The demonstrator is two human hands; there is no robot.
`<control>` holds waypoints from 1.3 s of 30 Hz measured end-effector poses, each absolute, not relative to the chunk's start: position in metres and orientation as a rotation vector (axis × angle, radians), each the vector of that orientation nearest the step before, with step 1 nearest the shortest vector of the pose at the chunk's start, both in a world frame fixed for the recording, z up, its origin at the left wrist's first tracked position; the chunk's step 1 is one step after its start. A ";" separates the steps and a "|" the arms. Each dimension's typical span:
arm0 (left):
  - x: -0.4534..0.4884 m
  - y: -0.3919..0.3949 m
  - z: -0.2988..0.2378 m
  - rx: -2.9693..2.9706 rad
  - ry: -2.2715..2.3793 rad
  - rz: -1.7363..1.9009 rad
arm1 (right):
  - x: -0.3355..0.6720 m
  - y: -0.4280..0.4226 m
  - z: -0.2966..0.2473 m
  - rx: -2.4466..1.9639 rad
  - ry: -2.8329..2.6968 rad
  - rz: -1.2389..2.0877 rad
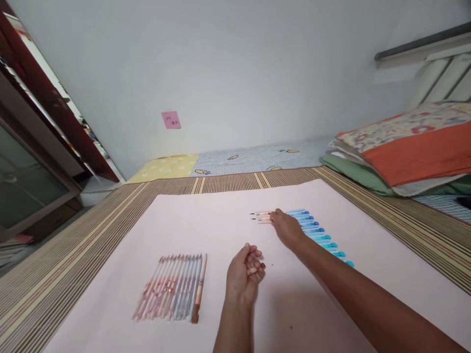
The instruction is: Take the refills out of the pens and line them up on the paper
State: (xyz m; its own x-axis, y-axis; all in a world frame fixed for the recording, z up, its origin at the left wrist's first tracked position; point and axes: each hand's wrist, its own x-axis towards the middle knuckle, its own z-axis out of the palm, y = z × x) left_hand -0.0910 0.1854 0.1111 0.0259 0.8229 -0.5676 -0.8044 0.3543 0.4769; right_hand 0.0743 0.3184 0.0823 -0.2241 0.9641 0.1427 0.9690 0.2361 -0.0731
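Observation:
My left hand [243, 274] is raised above the pale pink sheet, palm turned up and fingers curled. In it is a slim peach pen [253, 270] with a brown end; the rest is hidden by the hand. My right hand [287, 228] reaches across to the far end of a row of pens [324, 238] with blue to turquoise ends. Its fingers close over peach barrels [263, 219], some with thin dark tips pointing left. Left of my left hand lies a neat row of clear-barrelled pens [171, 287], with a brown-ended pen [198, 294] at its right edge.
The pink sheet [206, 220] lies on a striped mat [110, 211]. Folded orange and patterned bedding [408, 147] is piled at the right. A pink note [171, 119] is stuck to the wall behind. A glass-panelled cabinet door [25, 171] stands at the left.

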 end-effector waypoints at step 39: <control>-0.095 0.185 0.108 0.005 0.856 1.268 | 0.091 0.304 0.075 -1.430 -1.696 0.801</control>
